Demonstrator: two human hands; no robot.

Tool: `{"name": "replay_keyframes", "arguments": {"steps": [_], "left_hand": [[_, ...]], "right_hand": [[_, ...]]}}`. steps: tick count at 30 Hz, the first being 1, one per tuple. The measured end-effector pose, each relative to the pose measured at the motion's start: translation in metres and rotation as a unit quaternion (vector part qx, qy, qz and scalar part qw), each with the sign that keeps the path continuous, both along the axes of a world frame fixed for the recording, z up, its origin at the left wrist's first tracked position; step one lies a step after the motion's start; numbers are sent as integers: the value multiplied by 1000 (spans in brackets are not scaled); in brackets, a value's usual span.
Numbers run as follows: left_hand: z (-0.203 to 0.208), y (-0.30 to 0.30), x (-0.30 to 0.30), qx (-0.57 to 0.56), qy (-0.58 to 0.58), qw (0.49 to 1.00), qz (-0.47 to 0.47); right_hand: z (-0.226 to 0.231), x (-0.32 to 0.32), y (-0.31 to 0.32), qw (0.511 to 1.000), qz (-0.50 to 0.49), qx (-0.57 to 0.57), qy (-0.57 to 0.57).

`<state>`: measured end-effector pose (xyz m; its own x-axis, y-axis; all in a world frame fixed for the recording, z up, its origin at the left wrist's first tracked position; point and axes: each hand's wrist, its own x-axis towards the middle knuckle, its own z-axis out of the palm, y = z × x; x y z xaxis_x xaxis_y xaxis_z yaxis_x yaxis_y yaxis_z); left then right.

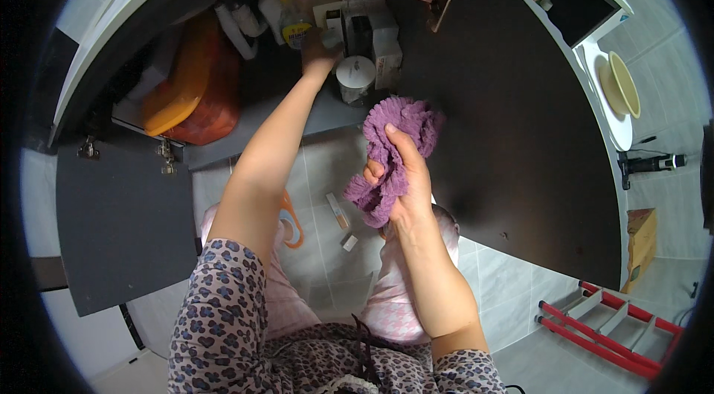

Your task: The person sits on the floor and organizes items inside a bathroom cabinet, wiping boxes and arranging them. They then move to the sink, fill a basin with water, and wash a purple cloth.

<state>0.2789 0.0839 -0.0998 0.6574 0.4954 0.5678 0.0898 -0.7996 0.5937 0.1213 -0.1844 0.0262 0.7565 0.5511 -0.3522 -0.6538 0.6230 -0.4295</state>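
Closed around a crumpled purple cloth (401,130), my right hand (405,178) is in front of the open cabinet, its thumb lying over the folds. My left hand (320,59) reaches inside the cabinet, among the things on its floor. Its fingers are blurred and partly hidden, so their grip is unclear. Right beside it stand a round container with a white lid (355,72) and several boxes (383,40). Just left of that hand is a bottle with a yellow label (296,34), with a spray bottle (275,3) behind it.
An orange bin with a yellow lid (175,107) fills the cabinet's left part. Dark doors hang open at left (123,223) and right (520,133). A narrow box (337,210) and a small white box (349,243) lie on the tiles. A red ladder (610,327) is lower right.
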Motion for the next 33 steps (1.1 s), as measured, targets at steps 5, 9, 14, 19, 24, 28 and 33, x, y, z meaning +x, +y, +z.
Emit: {"name": "replay_keyframes", "arguments": {"steps": [5,9,14,19,24,28,33], "left_hand": [[2,-6,-1,-39,83,996,5],[20,-15,-9,-55,127,990,-11],[20,-17,-12,5,139,990,-13],[20,-12,-1,26,306,950,-48],[-7,2,15,71,323,942,-63],[-21,-10,15,-293,222,930,-13],[-17,-8,8,-472,206,856,-37]], "right_hand": [[-1,0,-1,1000,-4,-14,-2],[-1,1,0,1000,-6,-16,-6],[-2,-1,3,1000,-6,-21,-7],[-4,1,3,1000,-7,-19,-12],[-1,-2,7,1000,-2,-29,-5],[-2,0,6,999,-7,-35,1],[1,0,6,999,-7,-39,-2]]}}
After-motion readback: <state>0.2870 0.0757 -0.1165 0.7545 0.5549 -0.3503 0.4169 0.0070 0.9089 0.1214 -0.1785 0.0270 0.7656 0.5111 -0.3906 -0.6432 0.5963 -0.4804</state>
